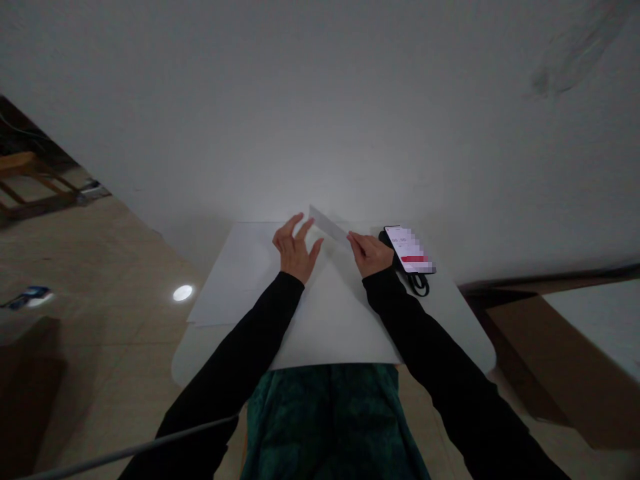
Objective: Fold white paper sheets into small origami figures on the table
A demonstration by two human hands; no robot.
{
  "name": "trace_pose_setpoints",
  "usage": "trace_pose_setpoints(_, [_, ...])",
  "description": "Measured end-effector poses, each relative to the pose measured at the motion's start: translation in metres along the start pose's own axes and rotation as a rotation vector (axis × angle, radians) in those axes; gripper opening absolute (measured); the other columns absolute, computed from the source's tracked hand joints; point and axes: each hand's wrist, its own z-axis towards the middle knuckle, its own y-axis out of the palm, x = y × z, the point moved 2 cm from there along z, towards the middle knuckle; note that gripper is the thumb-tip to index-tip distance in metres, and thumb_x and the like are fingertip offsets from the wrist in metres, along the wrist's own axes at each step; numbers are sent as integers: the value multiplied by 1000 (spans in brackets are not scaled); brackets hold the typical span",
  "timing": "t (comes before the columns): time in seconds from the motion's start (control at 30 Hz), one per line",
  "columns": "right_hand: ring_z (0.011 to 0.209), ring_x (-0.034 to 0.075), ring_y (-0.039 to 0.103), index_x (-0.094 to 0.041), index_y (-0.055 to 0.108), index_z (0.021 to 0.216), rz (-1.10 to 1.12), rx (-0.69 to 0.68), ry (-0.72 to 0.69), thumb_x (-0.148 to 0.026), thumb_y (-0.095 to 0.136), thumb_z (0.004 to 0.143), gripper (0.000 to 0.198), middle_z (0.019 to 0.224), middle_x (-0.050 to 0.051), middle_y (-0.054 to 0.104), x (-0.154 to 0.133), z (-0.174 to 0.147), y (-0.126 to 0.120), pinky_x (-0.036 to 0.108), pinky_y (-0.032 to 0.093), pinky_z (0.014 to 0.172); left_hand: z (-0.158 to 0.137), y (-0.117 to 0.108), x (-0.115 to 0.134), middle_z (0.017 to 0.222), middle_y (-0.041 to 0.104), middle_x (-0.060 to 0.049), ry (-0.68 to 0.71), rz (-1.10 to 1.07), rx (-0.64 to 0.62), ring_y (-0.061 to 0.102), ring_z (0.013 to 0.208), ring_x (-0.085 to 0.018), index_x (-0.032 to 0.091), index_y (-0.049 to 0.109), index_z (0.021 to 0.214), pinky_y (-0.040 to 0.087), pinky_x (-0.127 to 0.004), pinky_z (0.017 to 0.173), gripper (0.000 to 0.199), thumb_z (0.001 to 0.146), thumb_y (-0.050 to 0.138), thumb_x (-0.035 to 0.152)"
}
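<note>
Between my hands, a narrow strip of folded white paper (327, 225) is raised above the white table (340, 340). My right hand (371, 253) pinches its right end between thumb and fingers. Close to the strip's left end is my left hand (296, 250), its thumb and fingers spread and holding nothing. Whether a left fingertip brushes the paper is hard to tell. White sheets of paper (220, 287) lie flat on the table's left side, partly under my left forearm.
A lit phone (410, 250) rests right of my right hand, with a black cable (419, 285) beside it. The wall (320, 120) stands behind the table. A cardboard box (565, 360) is at the right, a wooden stool (30, 177) far left. A cord (135, 450) crosses the lower left.
</note>
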Motion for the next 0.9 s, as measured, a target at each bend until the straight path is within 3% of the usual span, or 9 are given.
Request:
trace_pose_setpoints(0.07, [67, 17, 53, -23, 73, 89, -191, -10, -159, -41, 50, 90, 29, 63, 5, 59, -5, 0, -1, 27, 40, 63, -3, 2, 11, 136, 51, -11, 186, 26, -154, 40, 132, -25, 28, 46, 131, 18, -50, 110, 42, 91, 51, 38])
trace_pose_setpoints(0.13, [65, 17, 47, -24, 74, 87, -322, -11, -273, -37, 47, 93, 30, 60, 4, 53, -9, -1, 0, 28, 36, 61, -4, 5, 14, 128, 60, -6, 280, 12, -263, 44, 129, -22, 31, 47, 131, 14, -50, 110, 36, 95, 45, 33])
trace_pose_setpoints(0.3, [73, 19, 43, -28, 74, 79, -370, 14, -337, -38, 53, 90, 26, 71, 5, 52, -10, -1, 1, 31, 36, 69, -2, 10, 1, 107, 70, -4, 288, -17, -366, 62, 100, -18, 24, 62, 108, 30, -42, 100, 26, 97, 39, 30])
trace_pose_setpoints(0.5, [102, 26, 44, -28, 73, 81, -307, 53, -323, -30, 56, 87, 18, 105, 7, 58, -16, -8, 1, 40, 30, 89, 0, 8, 2, 94, 71, -5, 294, -1, -324, 61, 91, -19, 21, 64, 96, 37, -36, 87, 27, 97, 38, 30])
trace_pose_setpoints(0.7, [101, 24, 46, -27, 71, 83, -328, 91, -408, -22, 58, 83, 15, 102, 6, 60, -23, -14, 7, 40, 29, 89, -2, 5, 12, 81, 70, -4, 368, 6, -217, 59, 79, -18, 19, 63, 87, 38, -33, 77, 24, 95, 43, 28])
trace_pose_setpoints(0.9, [100, 25, 44, -23, 68, 68, -345, 169, -426, -26, 64, 75, 9, 99, 6, 57, -19, -10, 8, 42, 29, 87, -1, 5, 12, 75, 69, -2, 430, -33, -114, 59, 75, -16, 19, 63, 82, 37, -34, 77, 17, 92, 51, 25])
